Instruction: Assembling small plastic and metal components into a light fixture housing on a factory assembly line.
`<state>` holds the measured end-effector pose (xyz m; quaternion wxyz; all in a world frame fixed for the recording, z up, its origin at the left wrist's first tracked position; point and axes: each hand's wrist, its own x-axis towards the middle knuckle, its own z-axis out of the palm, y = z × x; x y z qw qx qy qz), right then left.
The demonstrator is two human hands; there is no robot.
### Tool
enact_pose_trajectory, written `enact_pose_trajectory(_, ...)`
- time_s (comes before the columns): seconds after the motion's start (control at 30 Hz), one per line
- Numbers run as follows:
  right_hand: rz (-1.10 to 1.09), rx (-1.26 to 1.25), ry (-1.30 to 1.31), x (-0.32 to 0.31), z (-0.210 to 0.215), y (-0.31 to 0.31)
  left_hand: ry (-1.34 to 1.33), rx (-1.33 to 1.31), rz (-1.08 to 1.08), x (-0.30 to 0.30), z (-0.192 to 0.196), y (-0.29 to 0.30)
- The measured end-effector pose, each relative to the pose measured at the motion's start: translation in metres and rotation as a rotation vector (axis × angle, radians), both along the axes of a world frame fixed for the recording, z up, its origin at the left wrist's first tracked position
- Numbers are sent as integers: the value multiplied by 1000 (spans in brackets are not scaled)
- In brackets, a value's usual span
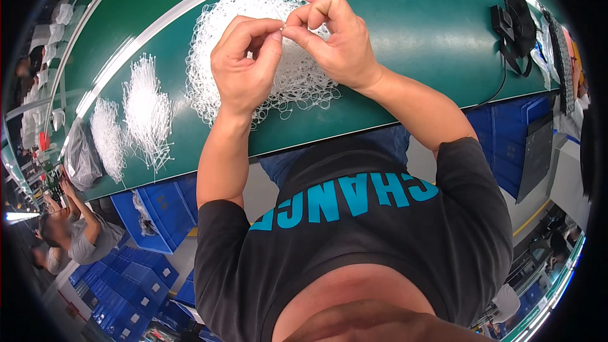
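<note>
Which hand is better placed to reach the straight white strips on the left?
Probably the left hand: it is nearer to the straight white strips, while the right hand is farther off. Both seem busy, fingertips meeting over the looped white pile.

I'm facing a green table (pixel 430 44), blue boxes (pixel 172 208) are sitting below, and a white light (pixel 20 216) is shining.

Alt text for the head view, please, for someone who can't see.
The person's left hand and right hand meet at the fingertips over a pile of looped white strands on a green table; anything pinched is too small to identify. Two smaller white piles lie further left.
</note>
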<state>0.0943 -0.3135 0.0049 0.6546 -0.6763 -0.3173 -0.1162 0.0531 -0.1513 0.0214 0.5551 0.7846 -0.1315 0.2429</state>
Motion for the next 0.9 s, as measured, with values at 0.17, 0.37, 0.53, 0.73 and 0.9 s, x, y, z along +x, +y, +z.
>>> enact_pose_trajectory(0.17,-116,-1,-67,7,0,-10,-11,31,49,6,6,-10)
enact_pose_trajectory(0.37,-229,-247,-173,19,-6,-18,22,61,285,9,7,31)
enact_pose_trajectory(0.53,-282,-280,-248,21,-5,-16,135,238,616,-23,-5,111)
enact_pose_trajectory(0.73,-261,-277,-284,21,-5,-14,463,677,870,-44,-17,188)
enact_pose_trajectory(0.9,-221,-301,-275,21,-11,-11,575,907,890,-28,-32,201)
